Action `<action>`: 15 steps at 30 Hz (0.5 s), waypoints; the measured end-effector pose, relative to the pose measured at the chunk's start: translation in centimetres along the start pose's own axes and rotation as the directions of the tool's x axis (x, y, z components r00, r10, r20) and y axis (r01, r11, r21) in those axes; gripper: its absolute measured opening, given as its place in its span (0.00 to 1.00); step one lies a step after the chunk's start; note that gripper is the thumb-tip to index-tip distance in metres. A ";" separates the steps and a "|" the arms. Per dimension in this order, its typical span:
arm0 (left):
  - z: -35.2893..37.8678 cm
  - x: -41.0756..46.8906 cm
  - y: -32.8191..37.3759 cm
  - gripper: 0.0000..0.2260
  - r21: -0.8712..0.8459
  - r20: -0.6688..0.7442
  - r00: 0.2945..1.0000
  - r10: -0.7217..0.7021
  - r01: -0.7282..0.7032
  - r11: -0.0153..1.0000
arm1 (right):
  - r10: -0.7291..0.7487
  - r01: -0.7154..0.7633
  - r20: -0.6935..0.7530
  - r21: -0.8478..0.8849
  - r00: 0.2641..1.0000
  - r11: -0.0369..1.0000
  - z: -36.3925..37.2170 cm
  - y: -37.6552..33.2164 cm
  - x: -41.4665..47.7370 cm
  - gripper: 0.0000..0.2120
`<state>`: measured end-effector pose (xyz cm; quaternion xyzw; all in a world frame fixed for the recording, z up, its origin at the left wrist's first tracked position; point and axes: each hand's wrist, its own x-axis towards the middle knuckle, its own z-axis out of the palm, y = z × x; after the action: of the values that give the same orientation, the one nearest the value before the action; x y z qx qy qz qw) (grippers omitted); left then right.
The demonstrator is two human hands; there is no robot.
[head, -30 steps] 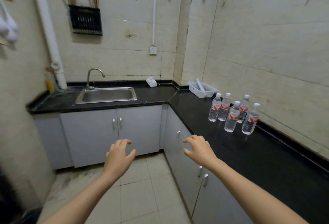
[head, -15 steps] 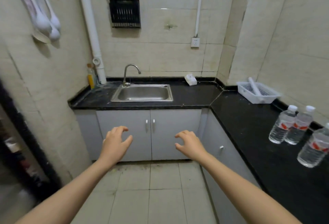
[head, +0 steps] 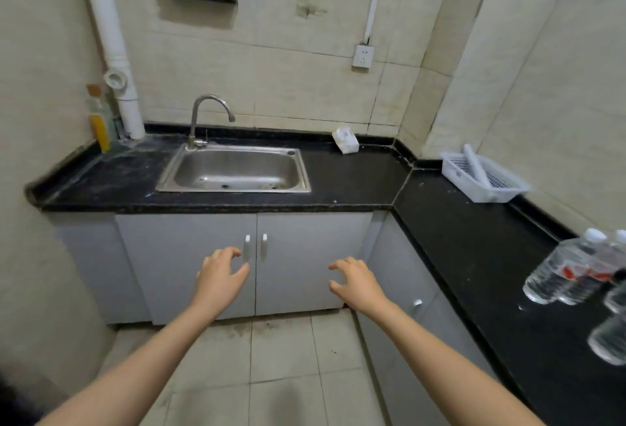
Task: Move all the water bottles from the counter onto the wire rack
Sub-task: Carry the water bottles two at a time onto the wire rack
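**Both hands empty in front of the cabinet, bottles on the surface at the right edge**

I see my left hand [head: 222, 276] in the lower centre of the frame, palm down, fingers spread and loosely curled, thumb apart from them; it holds nothing and touches nothing. My right hand [head: 355, 285] sits just right of centre in much the same pose, fingers half bent, thumb out, also empty. Both forearms run up from the bottom corners and converge toward the middle, with the hands level with each other and apart, held in the air in front of the grey cabinet doors [head: 305, 256] and above the tiled floor [head: 281, 358].

The water bottles [head: 555, 273] stand on the black surface [head: 457, 239] at the far right edge of the frame, clear with white caps and red labels; they are clustered, blurred and partly cut off, so I cannot tell their number. Neither hand is near them. A white basket [head: 481, 178] sits on the same surface further up the right side; the steel sink [head: 233, 171] lies centre left under its faucet [head: 203, 117].
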<state>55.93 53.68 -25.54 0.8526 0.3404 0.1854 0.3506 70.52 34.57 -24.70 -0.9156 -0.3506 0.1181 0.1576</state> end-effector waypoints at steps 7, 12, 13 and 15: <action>6.0 12.5 4.1 0.13 -0.071 0.202 0.965 0.167 -0.155 0.985 | 0.374 -0.357 -0.119 0.143 0.920 0.923 -2.7 5.5 4.1 0.19; 14.0 14.4 7.8 0.13 -0.120 0.415 0.871 0.264 -0.235 0.965 | 0.627 -0.586 -0.153 0.241 0.764 0.773 -3.3 10.6 1.3 0.18; 15.8 14.2 8.7 0.13 -0.137 0.459 0.840 0.290 -0.255 0.957 | 0.669 -0.623 -0.155 0.262 0.727 0.737 -3.5 11.7 0.4 0.18; 19.2 13.8 11.1 0.13 -0.175 0.529 0.773 0.351 -0.305 0.936 | 0.738 -0.680 -0.174 0.298 0.652 0.670 -4.2 14.1 -1.2 0.19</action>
<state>81.24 48.64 -29.59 0.9009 0.0631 0.0031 0.4294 79.54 22.98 -25.97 -0.9647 0.0774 0.0755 0.2400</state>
